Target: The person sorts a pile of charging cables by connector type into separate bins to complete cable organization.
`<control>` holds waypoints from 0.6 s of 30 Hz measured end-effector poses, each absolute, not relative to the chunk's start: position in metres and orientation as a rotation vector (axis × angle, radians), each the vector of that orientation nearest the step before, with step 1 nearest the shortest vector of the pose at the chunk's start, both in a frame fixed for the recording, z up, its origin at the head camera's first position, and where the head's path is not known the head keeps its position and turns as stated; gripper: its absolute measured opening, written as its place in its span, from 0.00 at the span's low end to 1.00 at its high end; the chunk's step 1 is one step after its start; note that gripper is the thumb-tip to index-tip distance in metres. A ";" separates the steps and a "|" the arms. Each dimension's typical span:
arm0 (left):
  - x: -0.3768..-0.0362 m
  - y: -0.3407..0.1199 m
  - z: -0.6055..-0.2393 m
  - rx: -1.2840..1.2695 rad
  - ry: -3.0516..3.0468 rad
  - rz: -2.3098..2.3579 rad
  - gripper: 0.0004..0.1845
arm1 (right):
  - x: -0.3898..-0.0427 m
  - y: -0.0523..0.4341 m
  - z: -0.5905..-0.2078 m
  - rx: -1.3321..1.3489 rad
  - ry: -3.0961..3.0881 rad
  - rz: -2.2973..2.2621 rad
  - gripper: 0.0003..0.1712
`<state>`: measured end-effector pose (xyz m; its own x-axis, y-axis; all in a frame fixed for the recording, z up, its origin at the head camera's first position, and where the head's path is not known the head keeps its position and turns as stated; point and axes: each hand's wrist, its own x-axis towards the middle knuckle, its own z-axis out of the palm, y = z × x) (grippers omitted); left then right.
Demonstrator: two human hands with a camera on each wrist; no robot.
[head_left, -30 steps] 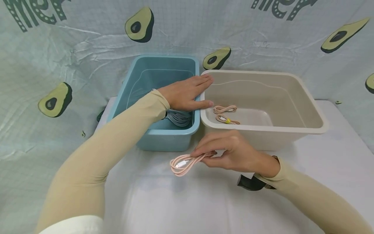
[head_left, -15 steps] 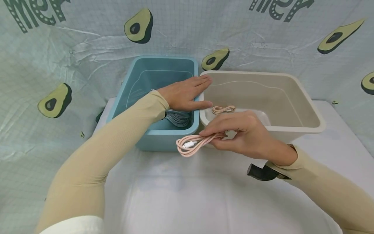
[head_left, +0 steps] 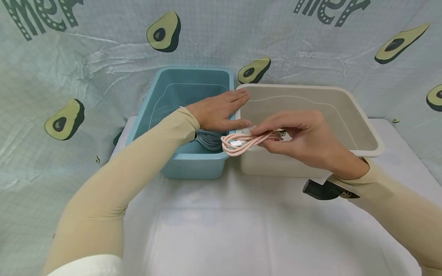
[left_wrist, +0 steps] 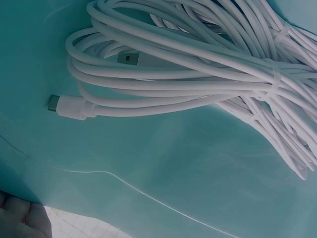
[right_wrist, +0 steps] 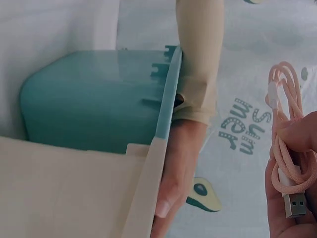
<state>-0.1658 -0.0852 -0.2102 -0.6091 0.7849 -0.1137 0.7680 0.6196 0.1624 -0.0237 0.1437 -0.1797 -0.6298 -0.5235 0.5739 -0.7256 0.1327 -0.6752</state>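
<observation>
My right hand (head_left: 300, 138) pinches a coiled pink USB cable (head_left: 238, 145) between thumb and fingers, above the near left rim of the beige bin (head_left: 345, 115). In the right wrist view the cable's metal USB plug (right_wrist: 295, 205) points down and a white connector shows higher up. My left hand (head_left: 219, 111) lies with straight fingers across the touching rims of the blue bin (head_left: 193, 76) and the beige bin. Beneath it in the blue bin are bundled white cables (left_wrist: 188, 74), which look grey in the head view (head_left: 210, 140).
Both bins stand side by side on a white-covered table (head_left: 214, 230). Behind them hangs a pale curtain (head_left: 114, 46) printed with avocados. A black wrist camera mount (head_left: 324, 189) juts from the right wrist.
My right hand has lifted the pink cable up and to the right, from in front of the bins to over the beige bin's rim, covering the pink coils inside. The left hand stays put.
</observation>
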 end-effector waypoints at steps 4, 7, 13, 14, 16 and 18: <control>-0.166 -0.085 -0.210 1.299 2.664 0.141 0.50 | -0.026 0.148 -0.176 1.136 -2.272 1.431 0.21; -0.167 -0.085 -0.210 1.315 2.663 0.118 0.49 | -0.027 0.153 -0.174 1.046 -2.337 1.337 0.20; -0.166 -0.086 -0.211 1.320 2.658 0.114 0.48 | -0.032 0.164 -0.176 0.942 -2.387 1.314 0.18; -0.167 -0.086 -0.211 1.316 2.659 0.118 0.48 | -0.034 0.167 -0.176 0.927 -2.395 1.304 0.17; -0.166 -0.086 -0.211 1.304 2.662 0.122 0.48 | -0.037 0.172 -0.178 0.893 -2.418 1.287 0.17; -0.166 -0.085 -0.211 1.292 2.667 0.118 0.49 | -0.041 0.177 -0.179 0.841 -2.449 1.286 0.16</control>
<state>-0.1663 -0.0848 -0.2112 -0.6081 0.7843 -0.1227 0.7704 0.6203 0.1472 -0.0407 0.1769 -0.1791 -0.8022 -0.3748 0.4647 -0.5954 0.4441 -0.6695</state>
